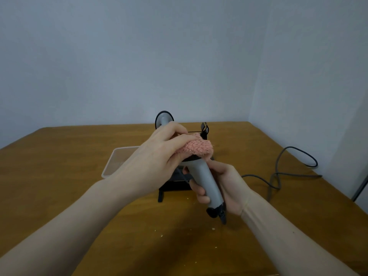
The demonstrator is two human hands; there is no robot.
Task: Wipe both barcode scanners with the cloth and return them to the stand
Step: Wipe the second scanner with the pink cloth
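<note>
Head camera looks forward and down, close over the table (pixel 79 196).

The right hand (pixel 223 188) grips the handle of a barcode scanner (pixel 207 182) above the table (pixel 59 156). The left hand (pixel 159 152) presses the cloth (pixel 199 148) on its head. Behind them is the stand (pixel 175 184), with the second scanner (pixel 164 119) behind the left hand. A tray (pixel 113 162) lies left of the stand; a cable (pixel 278 172) lies to the right.

A brown wooden table (pixel 79 196) fills the corner. On it stand a black stand (pixel 173 186) and a clear plastic tray (pixel 111 166) beside it, with a grey cable (pixel 278 176) looping at right and a few crumbs (pixel 213 229).
</note>
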